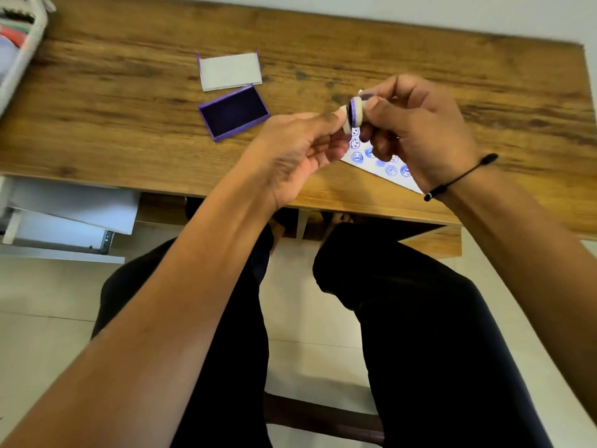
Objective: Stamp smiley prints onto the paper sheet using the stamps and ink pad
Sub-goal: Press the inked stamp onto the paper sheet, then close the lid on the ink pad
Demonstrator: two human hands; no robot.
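A small round stamp (355,112) with a white body and purple-inked face is held in the air between both hands, above the paper. My right hand (416,130) pinches it from the right; my left hand (300,150) touches its left side with the fingertips. Under the hands lies the white paper sheet (384,168), bearing several blue smiley prints and mostly hidden. To the left, the open purple ink pad (234,115) rests on the wooden table (129,124), its white lid (230,71) just behind it.
A white basket (19,43) with items stands at the table's far left corner. White shelves (64,218) sit below the table on the left. My legs in black trousers are under the near table edge (355,210).
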